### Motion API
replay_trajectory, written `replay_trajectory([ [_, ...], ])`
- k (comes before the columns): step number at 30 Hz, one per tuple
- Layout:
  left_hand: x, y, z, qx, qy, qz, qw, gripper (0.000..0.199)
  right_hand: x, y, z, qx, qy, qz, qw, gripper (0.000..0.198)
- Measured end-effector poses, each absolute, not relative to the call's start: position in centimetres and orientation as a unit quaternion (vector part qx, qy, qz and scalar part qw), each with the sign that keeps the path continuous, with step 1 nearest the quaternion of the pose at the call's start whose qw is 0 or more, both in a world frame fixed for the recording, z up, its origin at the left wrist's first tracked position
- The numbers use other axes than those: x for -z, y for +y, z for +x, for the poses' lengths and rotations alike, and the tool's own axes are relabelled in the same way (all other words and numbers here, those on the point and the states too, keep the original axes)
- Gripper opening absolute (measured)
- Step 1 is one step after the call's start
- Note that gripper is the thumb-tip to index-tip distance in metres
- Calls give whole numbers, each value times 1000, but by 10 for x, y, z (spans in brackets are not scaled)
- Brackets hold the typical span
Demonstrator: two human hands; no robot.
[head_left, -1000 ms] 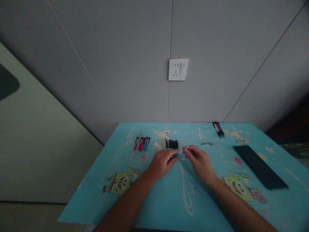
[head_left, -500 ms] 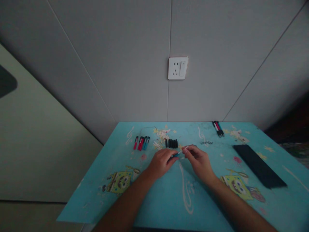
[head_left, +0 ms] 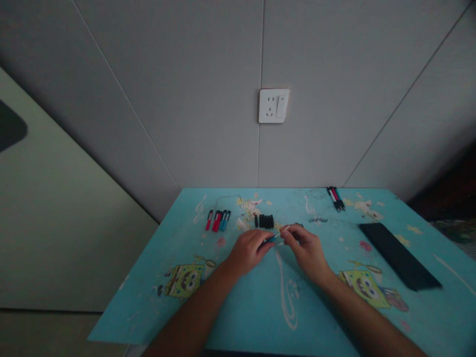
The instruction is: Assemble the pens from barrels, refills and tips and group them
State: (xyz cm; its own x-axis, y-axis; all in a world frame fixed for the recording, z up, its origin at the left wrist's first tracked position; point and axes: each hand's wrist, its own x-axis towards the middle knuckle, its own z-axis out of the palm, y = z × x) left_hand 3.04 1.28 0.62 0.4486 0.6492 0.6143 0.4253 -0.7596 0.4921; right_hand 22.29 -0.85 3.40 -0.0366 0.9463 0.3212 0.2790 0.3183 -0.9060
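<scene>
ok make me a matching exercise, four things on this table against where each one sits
Things:
1. black slab
2. red and blue pen parts
3. row of black caps
4. pen bundle

Places:
A. far edge of the table, right of middle
B. just beyond the left hand and right hand
C. right side of the table
D. far left, beyond the left hand

Pairs: 1-C, 2-D, 3-B, 4-A

Both hands [head_left: 277, 248] pinch a thin pen refill [head_left: 279, 234].
</scene>
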Motion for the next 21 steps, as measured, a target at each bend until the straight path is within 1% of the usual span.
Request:
replay_trajectory([
  [10,-6,12,30,-414,312,844,135,22,-36,-8,223,-326,-646,-484,491,17],
  [21,-4,13,29,-416,308,846,124,22,-38,-9,223,-250,-684,-503,465,21],
])
